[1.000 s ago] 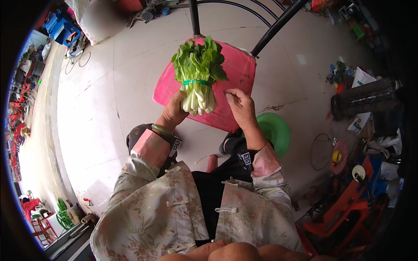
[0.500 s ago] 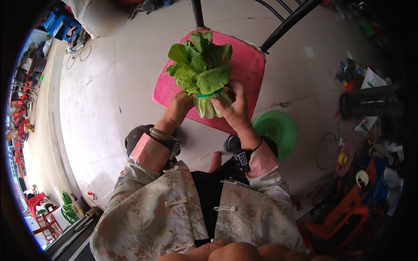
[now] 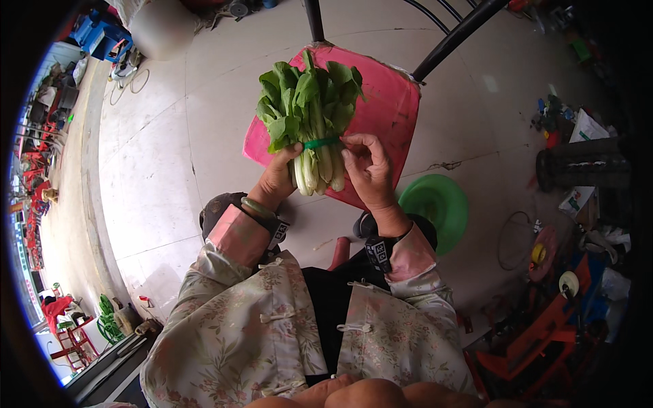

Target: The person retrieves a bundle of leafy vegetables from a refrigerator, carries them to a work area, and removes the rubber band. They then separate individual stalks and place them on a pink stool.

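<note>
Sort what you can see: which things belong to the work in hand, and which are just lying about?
In the work:
Bundle of leafy greens, held by the left hand
Green band around it, right hand at its right end
Pink chair seat, beneath

Apparently lying about:
Blue object, upper left
Black cylindrical object, right
Green basin, on the floor; role unclear

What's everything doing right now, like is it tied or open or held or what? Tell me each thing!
Leafy greens: bundled, held up, leaves pointing away from the person.
Green band: wrapped around the stems.
Left hand: closed on the bundle's left side.
Right hand: fingers bent beside the band; grip unclear.
Pink chair seat: partly hidden behind the greens.
Green basin: upright, open-topped.
Flowered jacket: open at the front.
</note>
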A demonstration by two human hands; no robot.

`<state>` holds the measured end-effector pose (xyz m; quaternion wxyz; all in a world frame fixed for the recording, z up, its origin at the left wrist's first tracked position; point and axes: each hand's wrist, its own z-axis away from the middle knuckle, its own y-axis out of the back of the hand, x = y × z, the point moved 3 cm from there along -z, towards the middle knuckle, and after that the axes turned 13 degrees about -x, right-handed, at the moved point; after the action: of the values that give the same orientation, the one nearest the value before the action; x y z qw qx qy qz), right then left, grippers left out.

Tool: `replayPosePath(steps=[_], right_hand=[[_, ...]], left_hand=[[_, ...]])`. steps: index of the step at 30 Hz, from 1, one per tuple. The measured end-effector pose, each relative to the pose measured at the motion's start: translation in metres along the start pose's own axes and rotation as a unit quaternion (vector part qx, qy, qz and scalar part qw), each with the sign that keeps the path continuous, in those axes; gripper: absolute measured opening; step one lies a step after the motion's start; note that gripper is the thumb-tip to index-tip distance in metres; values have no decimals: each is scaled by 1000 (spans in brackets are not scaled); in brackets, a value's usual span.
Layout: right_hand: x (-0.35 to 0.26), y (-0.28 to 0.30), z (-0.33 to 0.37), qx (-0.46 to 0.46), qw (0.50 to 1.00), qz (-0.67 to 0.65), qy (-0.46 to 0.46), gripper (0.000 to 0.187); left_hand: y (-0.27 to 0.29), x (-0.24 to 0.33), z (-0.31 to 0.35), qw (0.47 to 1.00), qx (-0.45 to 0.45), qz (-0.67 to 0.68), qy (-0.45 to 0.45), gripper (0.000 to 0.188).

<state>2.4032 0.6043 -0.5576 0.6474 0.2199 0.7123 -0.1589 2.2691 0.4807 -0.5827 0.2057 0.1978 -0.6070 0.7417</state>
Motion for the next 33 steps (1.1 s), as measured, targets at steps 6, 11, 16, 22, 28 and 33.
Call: replayPosePath(steps=[6, 11, 16, 22, 28, 33], right_hand=[[-8, 6, -5, 40, 985, 151, 75, 11], [-14, 6, -8, 36, 991, 106, 75, 12], [-13, 4, -9, 31, 982, 163, 86, 14], [-7, 0, -6, 28, 994, 93, 46, 22], [-9, -5, -5, -37, 996, 57, 51, 28], [-13, -7, -5, -41, 994, 30, 93, 34]], left_hand=[[14, -8, 1, 995, 71, 53, -53, 56], [16, -5, 3, 995, 57, 83, -18, 55], [15, -3, 3, 993, 63, 91, -52, 59], [17, -5, 6, 970, 13, 238, -53, 53], [14, -1, 9, 966, 7, 254, -44, 42], [-2, 1, 16, 972, 102, 210, 9, 51]])
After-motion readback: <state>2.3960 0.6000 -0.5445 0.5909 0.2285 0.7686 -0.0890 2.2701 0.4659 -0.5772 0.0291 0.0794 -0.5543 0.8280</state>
